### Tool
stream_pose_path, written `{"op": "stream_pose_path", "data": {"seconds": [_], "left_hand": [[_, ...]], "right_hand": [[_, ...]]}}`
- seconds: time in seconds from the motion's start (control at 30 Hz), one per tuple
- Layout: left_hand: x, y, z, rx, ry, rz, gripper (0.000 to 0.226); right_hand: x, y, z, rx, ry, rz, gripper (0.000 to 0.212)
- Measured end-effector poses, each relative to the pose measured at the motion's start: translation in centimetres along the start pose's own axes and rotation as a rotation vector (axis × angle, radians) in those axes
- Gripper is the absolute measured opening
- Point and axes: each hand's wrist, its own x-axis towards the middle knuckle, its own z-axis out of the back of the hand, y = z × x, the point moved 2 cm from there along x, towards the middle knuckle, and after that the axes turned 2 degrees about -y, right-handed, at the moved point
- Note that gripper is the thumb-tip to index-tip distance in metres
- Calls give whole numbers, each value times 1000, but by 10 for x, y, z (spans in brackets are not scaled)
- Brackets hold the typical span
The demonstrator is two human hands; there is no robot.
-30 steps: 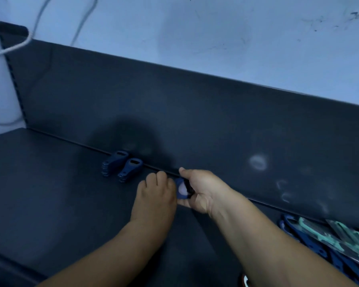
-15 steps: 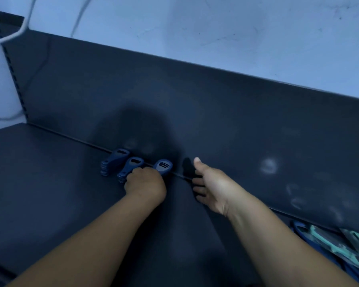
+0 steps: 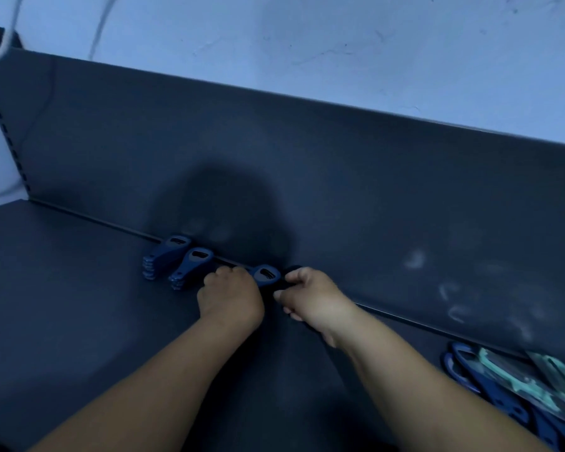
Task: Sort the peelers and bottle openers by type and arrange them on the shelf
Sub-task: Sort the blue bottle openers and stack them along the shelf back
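Note:
Two small stacks of blue bottle openers lie against the back panel of the dark shelf [image 3: 62,288]: one stack [image 3: 165,257] at the left, a second stack [image 3: 190,267] beside it. A third blue bottle opener [image 3: 265,275] lies just right of them, its head toward the panel. My left hand [image 3: 230,300] has curled fingers on its left side and hides its handle. My right hand [image 3: 310,296] grips it from the right with curled fingers.
A pile of blue and teal peelers [image 3: 516,386] in clear packets lies at the right end of the shelf. The upright back panel [image 3: 340,190] runs behind everything. A white cable [image 3: 0,50] hangs at the upper left wall.
My right hand, open and apart half a second ago, has closed in on the third opener. The left hand stays on it. The opener now lies in line with the two stacks.

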Motion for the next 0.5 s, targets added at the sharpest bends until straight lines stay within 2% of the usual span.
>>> {"op": "stream_pose_path", "data": {"seconds": [0.13,0.3,0.5], "left_hand": [[-2,3,2,-57,-25,-16,40],[-5,7,1,-164,-116,-65,27],[-8,7,-2,-196,-181,-114,33]], "right_hand": [[12,2,-6,-80,-97,104,33],[23,3,-13,-136,-139,184,26],[31,2,-16,-137,-192,214,23]]}}
